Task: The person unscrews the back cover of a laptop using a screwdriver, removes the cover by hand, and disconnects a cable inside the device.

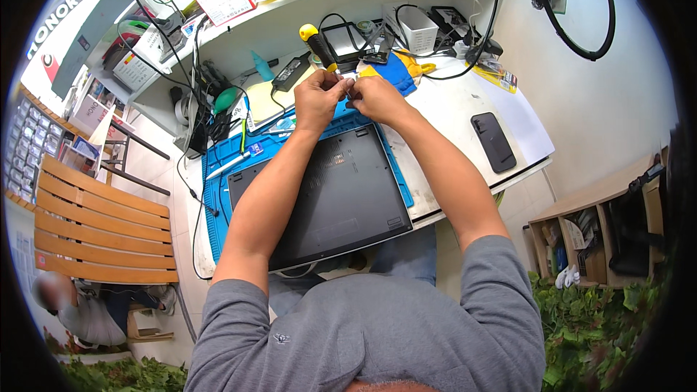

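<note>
A dark laptop (327,196) lies bottom side up on a blue work mat (218,196) on a white table. Above its far edge, my left hand (317,96) grips a screwdriver with a black and yellow handle (317,43), the handle pointing up and away. My right hand (374,96) meets the left one at the screwdriver's tip, fingers pinched around something too small to make out. Both forearms reach over the laptop.
A black phone (494,141) lies on the table at the right. Cables, a white basket (419,29), a blue and yellow cloth (396,71) and tools crowd the back. A wooden slat bench (102,225) stands left, a wooden shelf unit (595,236) right, and another person is at lower left.
</note>
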`<state>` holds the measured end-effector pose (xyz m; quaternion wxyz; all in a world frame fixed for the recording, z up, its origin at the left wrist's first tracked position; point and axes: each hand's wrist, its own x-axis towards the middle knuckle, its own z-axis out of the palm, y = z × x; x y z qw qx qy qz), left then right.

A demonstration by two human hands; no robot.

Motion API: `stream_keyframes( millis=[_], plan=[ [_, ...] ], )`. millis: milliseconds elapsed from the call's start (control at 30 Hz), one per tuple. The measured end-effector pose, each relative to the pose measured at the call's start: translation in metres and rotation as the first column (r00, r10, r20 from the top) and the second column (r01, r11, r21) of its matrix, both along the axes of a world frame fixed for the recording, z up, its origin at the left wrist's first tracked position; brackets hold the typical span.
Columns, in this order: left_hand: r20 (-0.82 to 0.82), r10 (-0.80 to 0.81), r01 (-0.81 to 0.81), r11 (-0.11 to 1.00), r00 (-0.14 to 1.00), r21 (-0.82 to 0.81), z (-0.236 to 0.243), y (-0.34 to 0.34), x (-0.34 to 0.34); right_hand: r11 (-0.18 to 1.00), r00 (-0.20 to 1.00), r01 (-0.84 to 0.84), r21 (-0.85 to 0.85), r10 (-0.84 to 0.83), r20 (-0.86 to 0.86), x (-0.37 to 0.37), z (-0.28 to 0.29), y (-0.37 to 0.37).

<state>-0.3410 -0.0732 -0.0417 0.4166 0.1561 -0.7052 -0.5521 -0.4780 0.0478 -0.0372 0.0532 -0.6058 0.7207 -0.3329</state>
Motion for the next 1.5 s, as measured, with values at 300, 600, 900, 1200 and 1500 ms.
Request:
stream_keyframes(
  millis=[300, 600, 900, 1200, 1500],
  plan=[
    [0.093, -0.108, 0.113, 0.993, 0.99, -0.041, 0.02, 0.02, 0.017, 0.976, 0.975, 0.072, -0.205, -0.026, 0.222, -0.033, 0.009, 0.007],
    [0.344, -0.359, 0.411, 0.907, 0.868, -0.092, 0.015, 0.092, 0.059, 0.896, 0.853, -0.161, -0.413, 0.337, 0.398, 0.038, 0.086, 0.101],
    [0.326, -0.418, 0.493, 0.847, 0.848, -0.198, 0.0, 0.103, 0.064, 0.894, 0.972, 0.047, -0.446, 0.062, 0.227, 0.075, 0.085, 0.123],
    [0.359, -0.314, 0.436, 0.835, 0.879, -0.335, 0.004, 0.116, 0.066, 0.858, 0.536, -0.241, -0.453, 0.507, 0.675, 0.046, 0.078, 0.135],
    [0.135, -0.459, 0.454, 0.889, 0.878, 0.065, 0.001, 0.126, 0.062, 0.898, 0.894, -0.008, -0.439, 0.203, 0.399, 0.068, 0.078, 0.115]
  ],
)
